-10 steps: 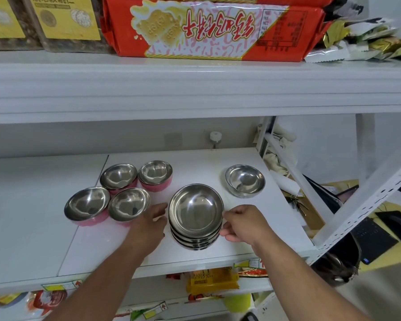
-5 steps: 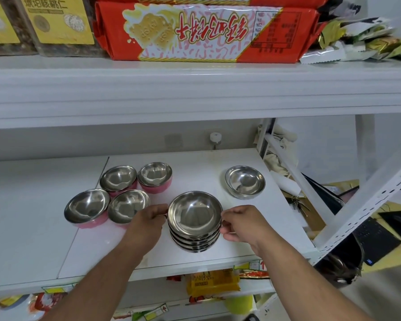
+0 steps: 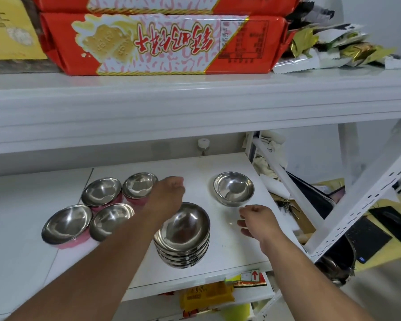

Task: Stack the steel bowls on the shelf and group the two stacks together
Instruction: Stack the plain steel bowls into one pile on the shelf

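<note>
A stack of several plain steel bowls [image 3: 183,235] stands near the front edge of the white shelf [image 3: 229,251]. A single steel bowl [image 3: 233,188] sits behind it to the right. Several pink-sided steel bowls [image 3: 102,193] stand in a cluster at the left. My left hand [image 3: 167,195] hovers behind the stack, beside the rear pink bowl [image 3: 138,186], fingers loosely curled and holding nothing. My right hand [image 3: 255,218] is just in front of the single bowl, fingers curled, empty.
The shelf above [image 3: 195,107] hangs low over the bowls and carries red biscuit packs [image 3: 160,42] and snack wrappers [image 3: 333,47]. A slanted white rack post [image 3: 361,200] stands at the right. Packets [image 3: 206,297] lie on the shelf below.
Both hands have let go of the plain stack. My left hand moved back toward the rear pink bowl, and my right hand moved toward the single bowl. The camera moved closer.
</note>
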`<state>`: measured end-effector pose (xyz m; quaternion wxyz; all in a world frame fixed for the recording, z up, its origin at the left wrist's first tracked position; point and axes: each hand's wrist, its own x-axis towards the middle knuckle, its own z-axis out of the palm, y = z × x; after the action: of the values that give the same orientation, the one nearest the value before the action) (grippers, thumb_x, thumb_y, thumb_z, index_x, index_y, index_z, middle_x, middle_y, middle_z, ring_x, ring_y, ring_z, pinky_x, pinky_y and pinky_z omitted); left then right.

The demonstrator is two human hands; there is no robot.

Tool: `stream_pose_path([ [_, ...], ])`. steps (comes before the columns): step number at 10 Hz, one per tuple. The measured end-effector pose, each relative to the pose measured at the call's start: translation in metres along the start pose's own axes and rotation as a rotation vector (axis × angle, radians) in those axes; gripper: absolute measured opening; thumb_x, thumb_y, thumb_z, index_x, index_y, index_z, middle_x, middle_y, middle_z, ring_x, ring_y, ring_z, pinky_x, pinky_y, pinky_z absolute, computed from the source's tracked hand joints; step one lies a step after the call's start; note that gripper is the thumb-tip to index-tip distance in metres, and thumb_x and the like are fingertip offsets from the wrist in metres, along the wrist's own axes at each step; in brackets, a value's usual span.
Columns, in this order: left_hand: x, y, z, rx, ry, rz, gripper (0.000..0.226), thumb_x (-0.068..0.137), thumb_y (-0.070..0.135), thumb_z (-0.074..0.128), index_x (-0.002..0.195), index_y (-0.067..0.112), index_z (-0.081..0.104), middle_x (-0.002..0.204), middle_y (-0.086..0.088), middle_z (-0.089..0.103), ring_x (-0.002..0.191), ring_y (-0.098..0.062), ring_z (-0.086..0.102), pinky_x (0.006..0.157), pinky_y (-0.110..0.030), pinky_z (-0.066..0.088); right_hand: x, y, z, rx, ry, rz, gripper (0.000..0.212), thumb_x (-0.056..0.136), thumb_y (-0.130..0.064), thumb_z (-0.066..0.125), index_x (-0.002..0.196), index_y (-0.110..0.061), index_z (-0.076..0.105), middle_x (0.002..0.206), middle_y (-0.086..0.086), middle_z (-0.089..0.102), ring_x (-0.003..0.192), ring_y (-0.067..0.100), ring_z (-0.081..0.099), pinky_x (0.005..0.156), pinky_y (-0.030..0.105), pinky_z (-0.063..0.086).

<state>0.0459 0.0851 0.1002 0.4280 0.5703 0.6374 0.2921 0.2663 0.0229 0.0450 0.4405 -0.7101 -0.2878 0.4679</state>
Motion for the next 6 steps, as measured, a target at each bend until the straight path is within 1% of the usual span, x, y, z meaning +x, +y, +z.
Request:
stream_pose_path([
  [1,0.029,0.011,0.031,-0.029,-0.099,-0.061,0.043,0.091,0.012,0.056,0.133,0.011,0.062,0.136,-0.012,0.064,0.125,-0.03,0.061,0.106,-0.044,0.05,0.023,0.003,-0.007,-0.008,0.043,0.006,0.026,0.098,-0.012,0.056,0.113,0.008,0.063,0.098,0.022,0.066,0.084,0.026,0.066,0.094,0.051,0.057],
  [2,0.049,0.022,0.061,-0.075,-0.152,-0.117,0.042,0.094,0.011,0.053,0.135,0.003,0.059,0.138,-0.022,0.06,0.127,-0.037,0.059,0.105,-0.048,0.051,0.045,0.002,-0.009,-0.081,0.07,-0.031,0.021,0.096,-0.016,0.054,0.091,0.002,0.064,0.088,0.022,0.061,0.086,0.032,0.06,0.086,0.042,0.054],
  [3,0.068,0.029,0.087,-0.097,-0.133,-0.15,0.039,0.098,0.011,0.049,0.132,-0.006,0.058,0.138,-0.028,0.059,0.128,-0.042,0.057,0.104,-0.049,0.05,0.066,-0.002,-0.012,-0.171,0.075,-0.058,0.014,0.1,-0.017,0.048,0.091,-0.011,0.056,0.081,0.006,0.056,0.087,0.025,0.052,0.078,0.035,0.043],
  [4,0.084,0.034,0.103,-0.074,-0.107,-0.198,0.041,0.101,0.014,0.045,0.134,-0.008,0.057,0.137,-0.028,0.059,0.123,-0.04,0.059,0.1,-0.044,0.05,0.088,-0.006,-0.017,-0.168,0.062,-0.057,0.021,0.103,-0.015,0.045,0.083,-0.018,0.051,0.08,0.0,0.052,0.085,0.024,0.051,0.081,0.034,0.042],
  [5,0.1,0.034,0.115,-0.059,-0.115,-0.228,0.041,0.1,0.014,0.047,0.133,-0.006,0.058,0.112,-0.018,0.063,0.098,-0.027,0.056,0.097,-0.042,0.052,0.107,-0.008,-0.022,-0.138,0.032,-0.012,0.03,0.103,-0.016,0.044,0.073,-0.022,0.046,0.077,-0.003,0.047,0.068,0.013,0.047,0.075,0.032,0.042],
  [6,0.109,0.031,0.123,-0.061,-0.133,-0.249,0.02,0.096,0.01,0.053,0.112,0.005,0.064,0.104,-0.01,0.064,0.097,-0.026,0.059,0.097,-0.041,0.056,0.118,-0.012,-0.025,-0.102,-0.028,0.043,0.016,0.098,-0.015,0.043,0.084,-0.016,0.05,0.081,0.0,0.049,0.072,0.017,0.045,0.064,0.03,0.037],
])
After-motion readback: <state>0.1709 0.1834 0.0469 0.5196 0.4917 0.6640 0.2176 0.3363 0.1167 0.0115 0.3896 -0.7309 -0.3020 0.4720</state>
